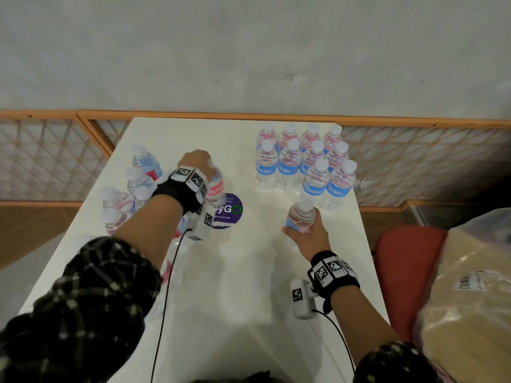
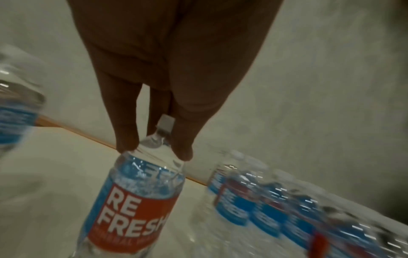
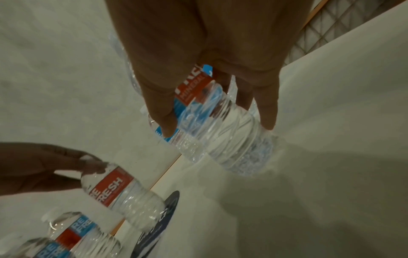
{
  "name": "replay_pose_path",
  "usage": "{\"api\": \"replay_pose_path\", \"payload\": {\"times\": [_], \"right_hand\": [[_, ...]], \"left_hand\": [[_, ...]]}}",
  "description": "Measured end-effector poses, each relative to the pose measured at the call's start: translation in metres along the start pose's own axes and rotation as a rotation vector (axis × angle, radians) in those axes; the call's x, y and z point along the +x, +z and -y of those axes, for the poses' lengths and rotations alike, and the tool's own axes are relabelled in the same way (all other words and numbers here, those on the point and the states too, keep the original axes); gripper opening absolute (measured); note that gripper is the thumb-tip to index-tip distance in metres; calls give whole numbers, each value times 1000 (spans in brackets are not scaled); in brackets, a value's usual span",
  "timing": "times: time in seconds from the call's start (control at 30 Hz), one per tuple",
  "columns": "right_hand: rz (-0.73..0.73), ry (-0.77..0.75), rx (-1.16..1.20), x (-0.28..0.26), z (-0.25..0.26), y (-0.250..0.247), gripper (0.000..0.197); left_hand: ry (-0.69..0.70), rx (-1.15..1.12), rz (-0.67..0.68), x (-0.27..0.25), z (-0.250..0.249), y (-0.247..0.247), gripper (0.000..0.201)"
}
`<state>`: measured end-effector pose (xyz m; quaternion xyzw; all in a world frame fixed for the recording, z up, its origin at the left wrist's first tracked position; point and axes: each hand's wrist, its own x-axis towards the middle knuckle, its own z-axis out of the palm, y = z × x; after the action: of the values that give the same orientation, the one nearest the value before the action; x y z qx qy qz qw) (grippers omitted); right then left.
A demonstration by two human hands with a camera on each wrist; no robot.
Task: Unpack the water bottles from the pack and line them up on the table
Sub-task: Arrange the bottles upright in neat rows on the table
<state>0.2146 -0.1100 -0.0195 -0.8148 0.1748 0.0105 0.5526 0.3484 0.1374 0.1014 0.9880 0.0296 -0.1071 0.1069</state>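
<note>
Overhead, L hand [image 1: 195, 161] hides its bottle [image 1: 215, 186]; wrist cam shows fingers [image 2: 128, 134] pinching the neck. R hand [image 1: 309, 233] grasps a bottle [image 1: 301, 217] on the surface [image 1: 249, 272], near the lined-up group [image 1: 304, 158].

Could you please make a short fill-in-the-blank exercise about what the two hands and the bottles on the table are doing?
1. Each hand holds one water ____.
2. The right hand grips its bottle near the lined-up group, whose labels read "____".
3. The left hand holds its bottle by the ____, above the purple sticker.
4. The table top is ____ in colour.

Missing words: bottle; FRESH; neck; white
</note>
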Motion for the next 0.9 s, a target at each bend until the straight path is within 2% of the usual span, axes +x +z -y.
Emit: {"api": "replay_pose_path", "payload": {"times": [0.1, 0.27, 0.4, 0.53, 0.67, 0.8, 0.9], "right_hand": [[1, 0, -12, 1, 2, 1, 66], [-16, 42, 15, 6, -16, 6, 78], [-19, 113, 77, -1, -29, 5, 74], [19, 107, 4, 3, -27, 7, 66], [85, 81, -69, 10, -22, 16, 79], [59, 136, -341, 11, -25, 20, 82], [-42, 167, -220, 8, -27, 22, 78]], "left_hand": [[160, -93, 39, -23, -33, 19, 19], [323, -375, 111, -51, -65, 49, 36], [306, -422, 195, -61, -74, 66, 46], [277, -543, 194, -58, -74, 74, 49], [310, -617, 250, -52, -73, 77, 58], [328, -683, 289, -45, -66, 85, 62], [358, -653, 271, -41, -65, 90, 66]]}}
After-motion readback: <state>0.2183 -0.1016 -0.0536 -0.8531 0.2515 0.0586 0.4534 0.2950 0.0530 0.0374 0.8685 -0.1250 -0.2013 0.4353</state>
